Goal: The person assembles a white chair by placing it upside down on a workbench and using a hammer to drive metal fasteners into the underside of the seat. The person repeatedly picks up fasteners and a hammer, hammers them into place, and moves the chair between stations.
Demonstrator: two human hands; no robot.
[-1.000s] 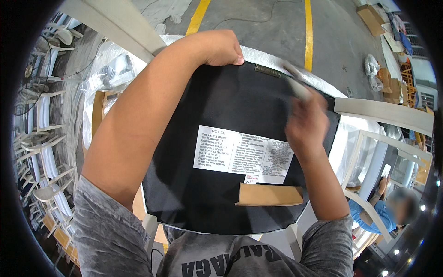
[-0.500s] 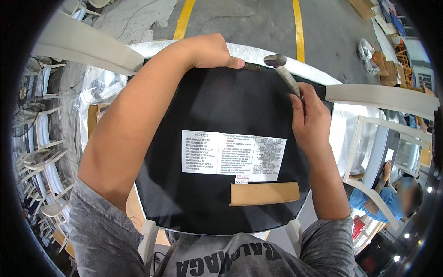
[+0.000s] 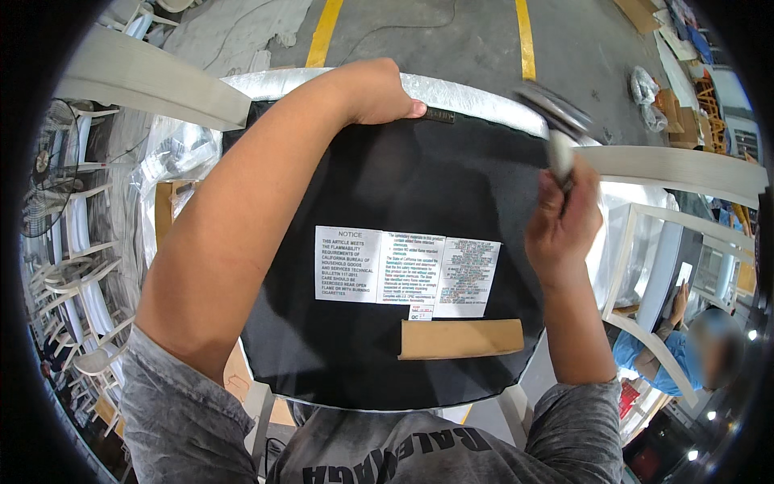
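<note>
A round seat panel (image 3: pixel 387 210), its underside covered in black cloth, stands tilted toward the person and fills the middle of the view. A white printed label (image 3: pixel 403 264) sits at its centre, with a strip of tan tape (image 3: pixel 459 339) just below it, toward the near edge. A silvery rim of padding or wrapping shows past the cloth along the far edge.

The left hand (image 3: pixel 375 93) lies over the far edge of the panel, fingers curled down behind it and the thumb flat on the black cloth, so this grip is clenched on the panel's top rim and steadies it. The right hand (image 3: pixel 564 222) is raised near the far right edge, closed in a fist around the handle of a tool (image 3: pixel 556 133); the tool's head is blurred, but it looks like a small hammer, lifted clear of the cloth.

The risk here lies in how near the two hands work: a stroke landing off its mark along the far edge could catch the left thumb, or dent the rim and tear the cloth. If the left grip slackens, the tilted panel could slip.

Pale wooden chair frames (image 3: pixel 685 165) flank the panel, and more stand stacked at the left. At the lower right another person (image 3: pixel 669 355) in blue sits on the concrete floor (image 3: pixel 435 32), which is marked with yellow lines.
</note>
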